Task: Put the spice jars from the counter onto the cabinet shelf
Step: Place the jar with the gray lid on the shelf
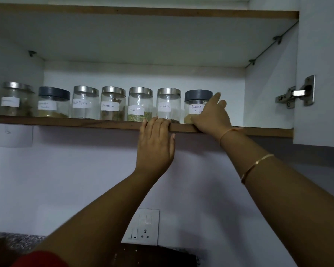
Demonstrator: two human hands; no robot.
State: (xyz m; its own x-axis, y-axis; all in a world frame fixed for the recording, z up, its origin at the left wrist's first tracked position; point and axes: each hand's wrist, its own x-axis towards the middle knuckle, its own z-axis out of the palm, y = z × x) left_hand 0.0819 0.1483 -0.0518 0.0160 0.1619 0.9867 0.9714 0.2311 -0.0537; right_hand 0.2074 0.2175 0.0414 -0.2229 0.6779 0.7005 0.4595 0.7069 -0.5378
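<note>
Both our bare forearms are reaching up: left hand (155, 139) is hooking its fingers together over the brown shelf edge (66, 122), right hand (210, 114) is cupping, fingers loosely spread, the grey-lidded Garam Masala jar (195, 105) at the row's right end. We're thinking nudge it back gently, label forward.

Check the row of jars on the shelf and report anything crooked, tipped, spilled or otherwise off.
Nothing stands out. The seven jars stand upright, lids on, in one row along the shelf, with no spill visible. The right hand rests against the Garam Masala jar; the left hand grips the shelf edge. The leftmost label is too blurred to read.
</note>
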